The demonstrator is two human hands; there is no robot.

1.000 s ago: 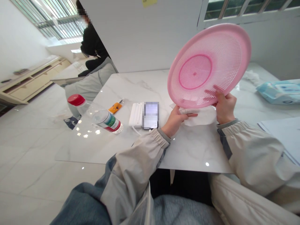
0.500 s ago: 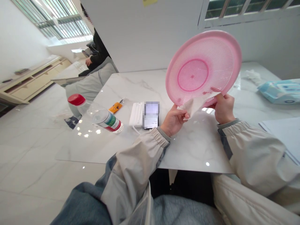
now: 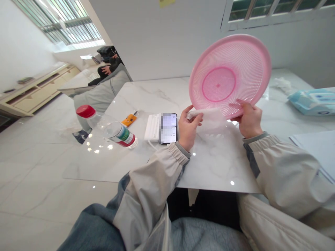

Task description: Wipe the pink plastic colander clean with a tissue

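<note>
Right hand [image 3: 248, 120] holds pink colander [image 3: 230, 69]; left hand [image 3: 188, 129] pinches white tissue [image 3: 205, 113].

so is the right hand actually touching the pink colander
Touching. The head view shows the right hand gripping the lower rim of the pink plastic colander, with its fingers curled against the rim.

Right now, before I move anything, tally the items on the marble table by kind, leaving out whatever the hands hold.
Plastic bottle, red cap: 1
Smartphone: 1
White corded block: 1
Small orange item: 1
Blue wipes packet: 1
Crumpled white tissue: 1
Pale sheet or folder: 1
Total: 7
</note>
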